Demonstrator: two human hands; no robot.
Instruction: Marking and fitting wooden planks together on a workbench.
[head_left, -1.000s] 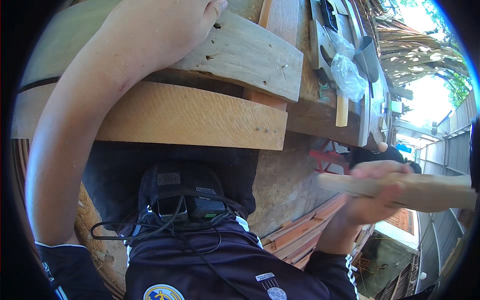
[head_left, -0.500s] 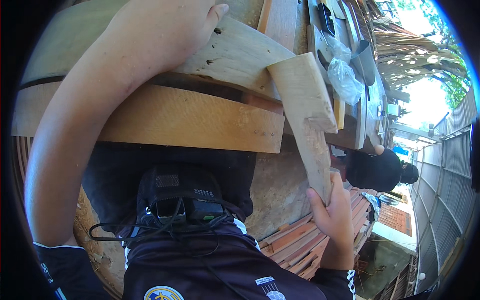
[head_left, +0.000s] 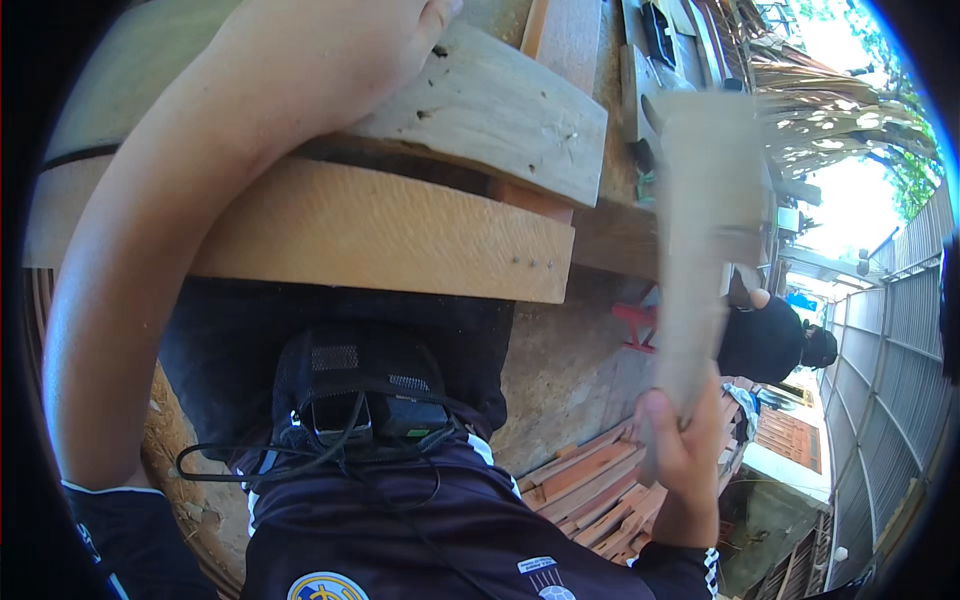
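My right hand (head_left: pixel 685 440) is closed round the handle of a wooden mallet (head_left: pixel 708 190), a pale one-piece tool blurred by motion. It is held upright to the right of a weathered grey board (head_left: pixel 510 120), apart from the board's end. My left hand (head_left: pixel 375 45) reaches over that board at the top edge, its wrist lying across the wood. Only the thumb shows; the other fingers are out of the picture. In front of the grey board runs a lighter plank (head_left: pixel 400 230) with several small holes near its end.
Beyond the mallet, tools and a dark object (head_left: pixel 658 35) lie on the workbench. A stack of reddish wood strips (head_left: pixel 590 490) lies on the ground at lower right. Another person in black (head_left: pixel 765 335) is farther off to the right, near a red stand (head_left: pixel 637 325) and a corrugated metal wall (head_left: pixel 890 330).
My right hand has swung the mallet away from the grey board's end, to the right and more upright. My left arm has hardly moved.
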